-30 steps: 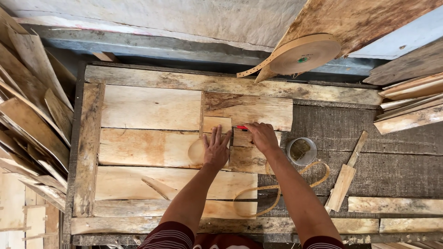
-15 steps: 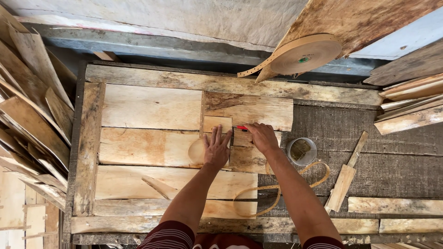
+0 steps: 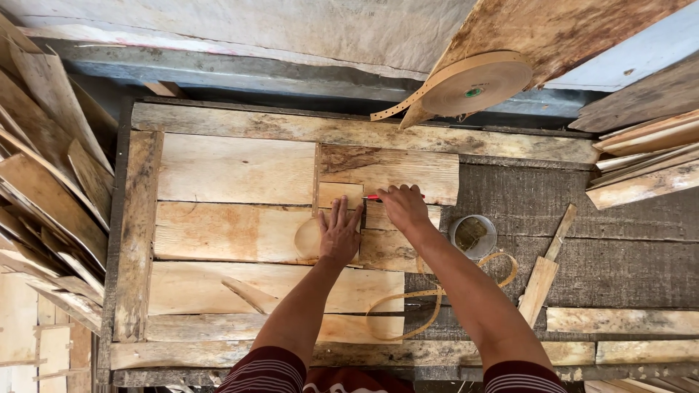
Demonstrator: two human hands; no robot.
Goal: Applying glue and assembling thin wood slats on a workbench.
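head | left hand [image 3: 339, 234] flat (open) on veneer sheet [image 3: 233, 233] | right hand [image 3: 402, 207] grips red cutter [image 3: 373, 197]

We see only the tip of the red tool [image 3: 372, 197]; the rest is buried under the right hand [image 3: 404, 207], so we cannot tell its kind. The left hand [image 3: 339, 234] covers part of the small veneer piece [image 3: 341, 195] near the middle of the bench [image 3: 138, 233]. The contents of the small round tub [image 3: 473, 236] are too murky to name. The stacked veneer sheets [image 3: 44, 182] run off the left edge, and our arms are cut off at the bottom.
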